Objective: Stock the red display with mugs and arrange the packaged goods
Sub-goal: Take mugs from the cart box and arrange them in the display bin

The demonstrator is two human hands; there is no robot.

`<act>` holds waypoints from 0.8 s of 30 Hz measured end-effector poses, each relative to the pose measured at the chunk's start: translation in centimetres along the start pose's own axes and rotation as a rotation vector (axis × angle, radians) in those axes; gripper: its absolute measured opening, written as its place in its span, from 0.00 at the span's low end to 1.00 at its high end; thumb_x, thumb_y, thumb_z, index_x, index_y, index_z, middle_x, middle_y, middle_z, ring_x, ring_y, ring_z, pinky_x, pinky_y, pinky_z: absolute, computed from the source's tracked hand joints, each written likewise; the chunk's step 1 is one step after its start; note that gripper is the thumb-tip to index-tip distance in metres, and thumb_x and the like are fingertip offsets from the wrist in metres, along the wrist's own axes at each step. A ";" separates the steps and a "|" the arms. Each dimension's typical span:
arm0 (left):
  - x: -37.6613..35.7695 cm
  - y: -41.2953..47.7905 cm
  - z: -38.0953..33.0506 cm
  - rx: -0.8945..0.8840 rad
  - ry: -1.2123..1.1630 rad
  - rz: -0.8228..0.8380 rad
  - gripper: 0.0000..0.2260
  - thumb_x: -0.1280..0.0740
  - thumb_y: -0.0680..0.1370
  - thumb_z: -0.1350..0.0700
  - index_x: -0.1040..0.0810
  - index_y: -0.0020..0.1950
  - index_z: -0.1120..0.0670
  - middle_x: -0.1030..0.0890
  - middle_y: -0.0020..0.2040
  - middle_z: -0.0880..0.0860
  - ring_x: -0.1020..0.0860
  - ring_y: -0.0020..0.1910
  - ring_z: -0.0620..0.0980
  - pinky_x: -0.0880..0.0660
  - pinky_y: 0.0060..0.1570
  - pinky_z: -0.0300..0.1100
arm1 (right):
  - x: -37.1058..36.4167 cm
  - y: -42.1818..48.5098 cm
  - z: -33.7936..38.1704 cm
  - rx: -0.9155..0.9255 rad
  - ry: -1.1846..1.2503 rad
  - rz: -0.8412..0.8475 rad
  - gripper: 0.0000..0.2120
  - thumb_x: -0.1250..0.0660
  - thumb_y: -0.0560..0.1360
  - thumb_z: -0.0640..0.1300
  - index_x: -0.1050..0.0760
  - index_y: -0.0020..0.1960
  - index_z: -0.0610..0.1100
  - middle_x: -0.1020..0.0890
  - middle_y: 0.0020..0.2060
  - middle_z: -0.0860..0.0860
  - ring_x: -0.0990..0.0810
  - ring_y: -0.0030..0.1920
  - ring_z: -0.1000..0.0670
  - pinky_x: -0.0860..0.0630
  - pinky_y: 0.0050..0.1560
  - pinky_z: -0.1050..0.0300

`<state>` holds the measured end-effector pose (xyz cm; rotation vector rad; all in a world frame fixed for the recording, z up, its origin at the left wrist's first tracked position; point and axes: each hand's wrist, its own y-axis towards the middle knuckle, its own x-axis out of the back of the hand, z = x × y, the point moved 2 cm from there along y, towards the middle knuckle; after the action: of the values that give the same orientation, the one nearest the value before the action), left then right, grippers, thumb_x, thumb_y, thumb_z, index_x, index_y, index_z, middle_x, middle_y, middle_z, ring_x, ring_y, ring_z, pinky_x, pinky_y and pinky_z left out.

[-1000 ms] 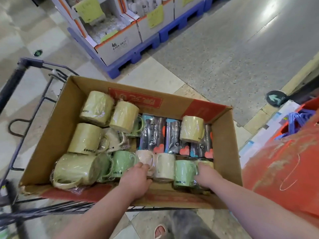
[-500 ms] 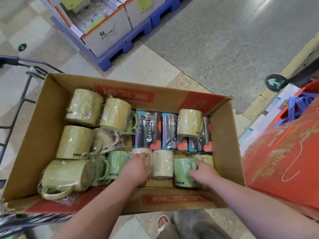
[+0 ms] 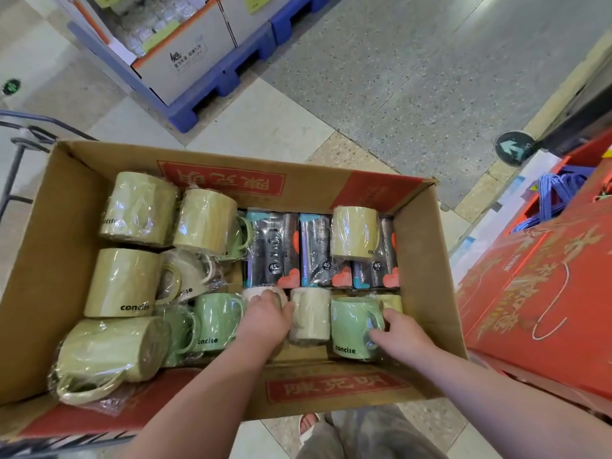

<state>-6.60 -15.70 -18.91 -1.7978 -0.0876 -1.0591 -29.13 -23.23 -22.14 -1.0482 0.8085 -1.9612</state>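
A cardboard box (image 3: pixel 427 260) on a cart holds several plastic-wrapped mugs, yellow-green, cream and green, plus three dark packaged goods (image 3: pixel 270 250) standing at its back right. My left hand (image 3: pixel 265 318) grips a pale pink mug (image 3: pixel 256 294) near the front middle of the box. Beside it stands a cream mug (image 3: pixel 311 316). My right hand (image 3: pixel 399 332) holds a green mug (image 3: pixel 351 326) marked "concise" by its handle side. The red display (image 3: pixel 543 303) is at the right edge.
The cart's metal frame (image 3: pixel 20 154) shows at the left. Boxed goods sit on blue pallets (image 3: pixel 205 94) at the top. Purple cords (image 3: pixel 549 197) lie in a red bin on the right. A green arrow sticker (image 3: pixel 513 147) marks the floor.
The view has shifted closer over the box. My right hand has moved onto the green mug's handle side, and my left hand has settled on the pink mug.
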 end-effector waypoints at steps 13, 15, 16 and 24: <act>0.3 1.1 0.1 0.120 0.161 -0.037 0.21 0.43 0.80 0.46 0.38 0.66 0.59 0.23 0.57 0.59 0.22 0.53 0.58 0.26 0.45 0.46 | 0.8 0.2 -0.6 -0.007 0.016 0.022 0.04 0.34 0.74 0.47 0.28 0.46 0.47 0.21 0.39 0.52 0.22 0.36 0.53 0.28 0.34 0.59; 0.4 0.9 0.1 0.131 0.145 -0.031 0.18 0.44 0.80 0.52 0.38 0.67 0.60 0.22 0.57 0.59 0.23 0.53 0.58 0.29 0.43 0.45 | 0.7 0.1 -0.7 0.004 0.019 0.024 0.05 0.35 0.75 0.48 0.28 0.48 0.47 0.21 0.40 0.52 0.22 0.39 0.53 0.26 0.37 0.58; 0.5 0.7 0.2 0.138 0.136 -0.035 0.17 0.44 0.79 0.55 0.36 0.66 0.60 0.22 0.57 0.59 0.23 0.52 0.58 0.29 0.44 0.45 | 0.7 -0.1 -0.7 0.012 0.020 0.024 0.06 0.35 0.76 0.49 0.29 0.48 0.47 0.22 0.41 0.53 0.22 0.40 0.54 0.27 0.36 0.60; 2.3 -1.9 2.9 0.161 0.013 -0.061 0.15 0.40 0.77 0.56 0.28 0.62 0.59 0.20 0.49 0.57 0.21 0.45 0.56 0.23 0.45 0.45 | 0.0 -1.9 0.4 0.046 0.080 -0.057 0.08 0.35 0.75 0.46 0.26 0.51 0.44 0.19 0.44 0.47 0.20 0.42 0.48 0.24 0.43 0.53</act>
<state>-4.34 -13.45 -16.27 -1.6518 -0.2158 -1.0754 -29.39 -22.37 -20.41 -0.9808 0.7801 -2.0710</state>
